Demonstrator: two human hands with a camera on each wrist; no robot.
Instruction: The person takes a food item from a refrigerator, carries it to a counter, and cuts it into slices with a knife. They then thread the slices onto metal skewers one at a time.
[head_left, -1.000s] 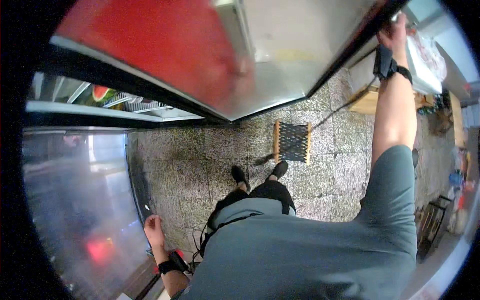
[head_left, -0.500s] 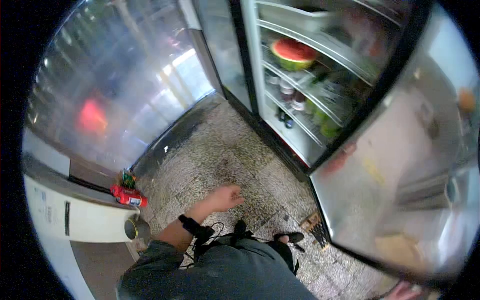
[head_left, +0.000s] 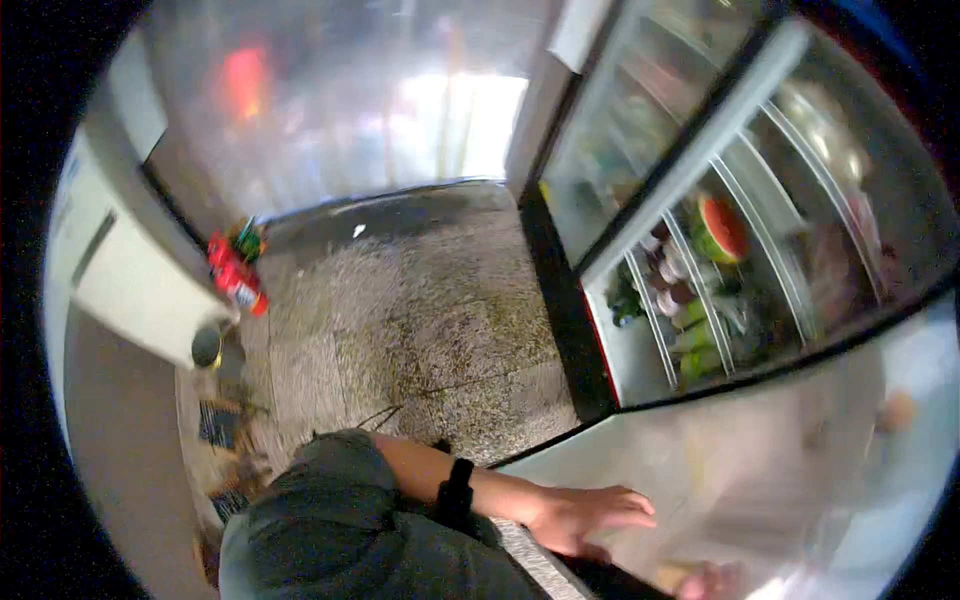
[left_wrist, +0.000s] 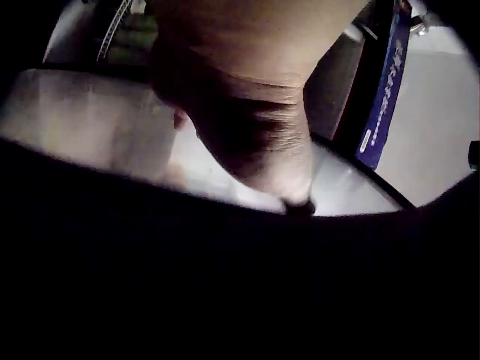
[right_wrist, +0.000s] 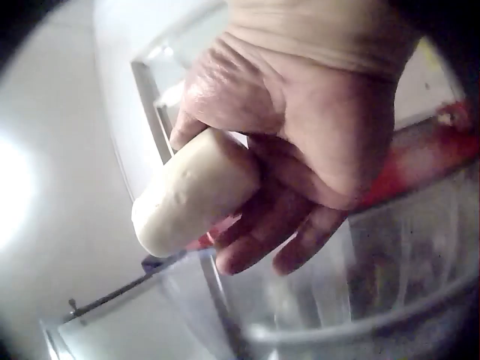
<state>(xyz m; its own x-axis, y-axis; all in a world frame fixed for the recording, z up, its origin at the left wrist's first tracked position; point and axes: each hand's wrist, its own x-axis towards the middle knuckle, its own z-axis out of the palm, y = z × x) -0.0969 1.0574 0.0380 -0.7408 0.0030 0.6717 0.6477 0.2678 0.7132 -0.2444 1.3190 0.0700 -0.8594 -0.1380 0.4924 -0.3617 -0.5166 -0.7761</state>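
The fingers of the right hand [right_wrist: 292, 131] are curved, and the thumb closes from the other side, so that a pale, roughly cylindrical piece [right_wrist: 187, 199] is pinched between them. The piece lies at a slant, its inner end seated against the fingers and its rounded end projecting free beyond the thumb; the two fingers nearest the camera are bent and slightly apart. The fingers of the left hand [head_left: 590, 515] extend loosely, with nothing visible in their grasp; the left wrist view hides the fingertips. In the head view this hand lies across the glass refrigerator door [head_left: 730, 430], but contact with the pane cannot be confirmed. Beyond the hands, the refrigerator [head_left: 600, 345] stands open, its wire shelves [head_left: 705, 290] exposed and a cut watermelon [head_left: 722, 228] resting on one of them. Judged from this arrangement, the step in hand is carrying the piece while the left hand manages the door; whether the piece is to be stored or has been taken out cannot be determined. The next move probably calls for a secure pinch on the exposed, smooth-looking surface, and for the left hand to control the door clear of the piece.
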